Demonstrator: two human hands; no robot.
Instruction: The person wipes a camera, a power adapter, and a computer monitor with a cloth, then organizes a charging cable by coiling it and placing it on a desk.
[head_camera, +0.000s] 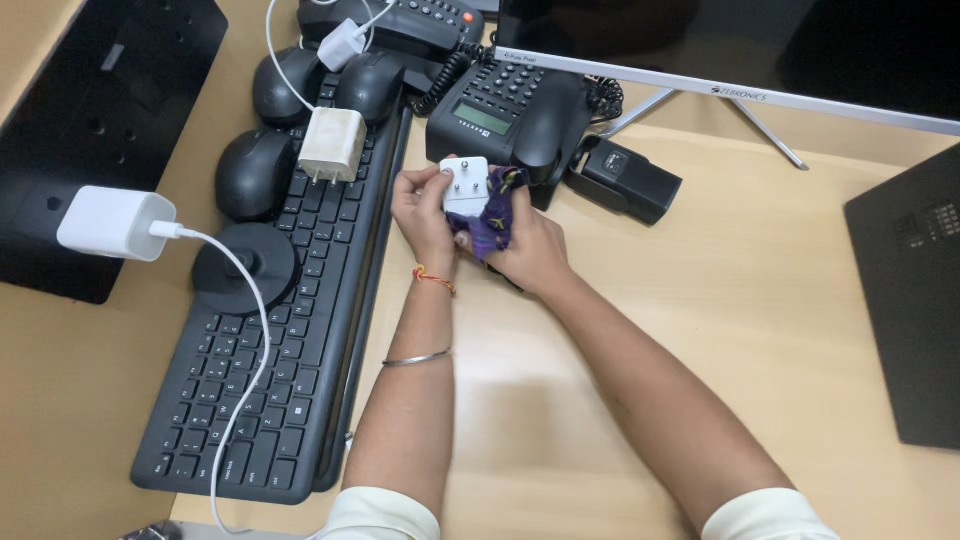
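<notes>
Pale wooden desk (760, 300) fills the view, with a black keyboard (290, 300) along its left side and a black desk phone (510, 115) toward the far edge. Near that phone, the left hand (422, 210) grasps a white plug adapter (465, 186), prongs facing up, while the right hand (530, 250) clenches a purple cloth (492, 225) against it. A white charger (332, 143) lies on the keyboard's far end.

The monitor (700, 45) was cut off by the top edge, and the phone (400, 20) behind it too. The cloth (492, 222) hid most of the right hand's (530, 250) fingers. The cable (235, 400) left the picture at the desk's (700, 300) near edge.
</notes>
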